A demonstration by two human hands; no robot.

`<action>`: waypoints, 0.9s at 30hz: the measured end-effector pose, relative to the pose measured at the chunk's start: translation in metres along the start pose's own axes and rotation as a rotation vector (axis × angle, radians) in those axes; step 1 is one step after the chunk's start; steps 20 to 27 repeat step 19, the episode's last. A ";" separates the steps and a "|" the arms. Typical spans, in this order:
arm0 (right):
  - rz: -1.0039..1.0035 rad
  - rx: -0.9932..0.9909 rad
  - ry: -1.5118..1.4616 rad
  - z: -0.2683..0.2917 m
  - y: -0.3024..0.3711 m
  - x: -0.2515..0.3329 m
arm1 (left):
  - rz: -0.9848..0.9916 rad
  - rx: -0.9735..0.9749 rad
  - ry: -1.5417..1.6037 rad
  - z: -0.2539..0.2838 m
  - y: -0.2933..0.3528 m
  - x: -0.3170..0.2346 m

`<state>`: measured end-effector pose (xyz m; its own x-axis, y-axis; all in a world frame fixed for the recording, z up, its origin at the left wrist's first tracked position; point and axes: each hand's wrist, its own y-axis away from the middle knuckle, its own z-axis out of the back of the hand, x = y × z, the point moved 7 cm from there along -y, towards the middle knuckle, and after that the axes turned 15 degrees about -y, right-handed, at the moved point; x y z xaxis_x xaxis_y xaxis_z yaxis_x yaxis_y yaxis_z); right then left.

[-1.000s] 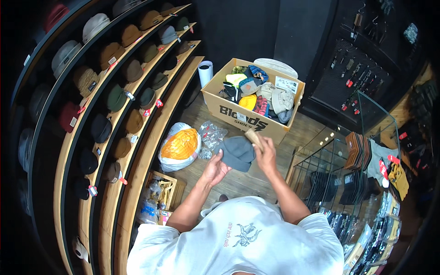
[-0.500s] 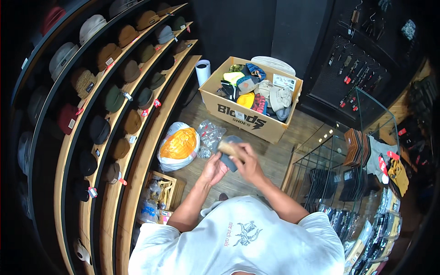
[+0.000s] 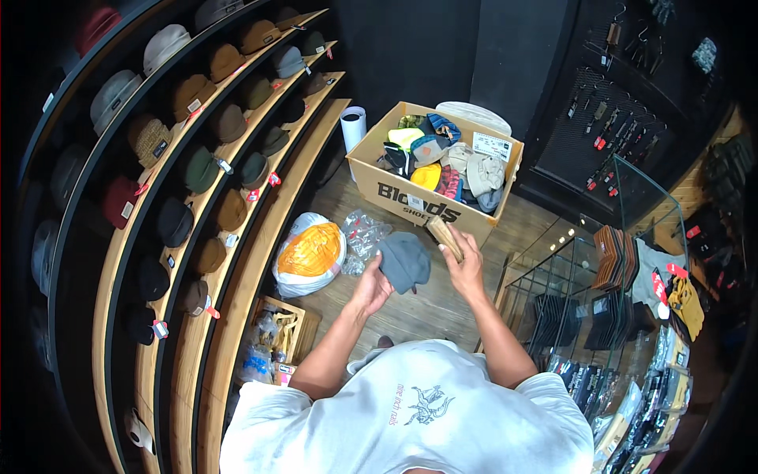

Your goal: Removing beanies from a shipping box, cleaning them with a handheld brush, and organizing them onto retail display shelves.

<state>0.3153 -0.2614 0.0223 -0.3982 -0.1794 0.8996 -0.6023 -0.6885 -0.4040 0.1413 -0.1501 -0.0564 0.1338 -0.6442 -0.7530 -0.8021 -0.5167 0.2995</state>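
In front of me hangs a dark grey knit cap (image 3: 406, 262). My left hand (image 3: 369, 287) is closed on the cap's left edge, and its fingers are partly behind the fabric. A short way to the right, my right hand (image 3: 467, 268) grips a block-shaped wooden brush (image 3: 444, 237) that points up and left. Brush and cap are apart. The brush's bristle side is hard to make out.
Beyond my hands, an open cardboard box (image 3: 379, 189) holds several caps. A white bag with orange contents (image 3: 310, 249) and clear plastic wrap (image 3: 363, 241) lie on the floor. Curved hat shelves (image 3: 253, 268) rise at left; a glass display case (image 3: 568, 276) stands right.
The brush has come off the cap as my right hand moved right. The cap now shows a broader face, spread out from my left hand.
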 end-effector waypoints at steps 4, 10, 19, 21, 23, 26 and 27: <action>0.006 0.010 -0.004 -0.002 -0.003 0.009 | -0.064 -0.026 0.094 0.010 -0.003 -0.005; 0.016 0.041 -0.022 -0.007 0.003 0.015 | -0.018 -0.048 0.166 0.008 -0.005 -0.001; 0.067 0.289 -0.087 -0.056 0.021 0.008 | -0.036 0.052 -0.011 -0.003 0.006 -0.005; 0.067 0.289 -0.087 -0.056 0.021 0.008 | -0.036 0.052 -0.011 -0.003 0.006 -0.005; 0.067 0.289 -0.087 -0.056 0.021 0.008 | -0.036 0.052 -0.011 -0.003 0.006 -0.005; 0.067 0.289 -0.087 -0.056 0.021 0.008 | -0.036 0.052 -0.011 -0.003 0.006 -0.005; 0.067 0.289 -0.087 -0.056 0.021 0.008 | -0.036 0.052 -0.011 -0.003 0.006 -0.005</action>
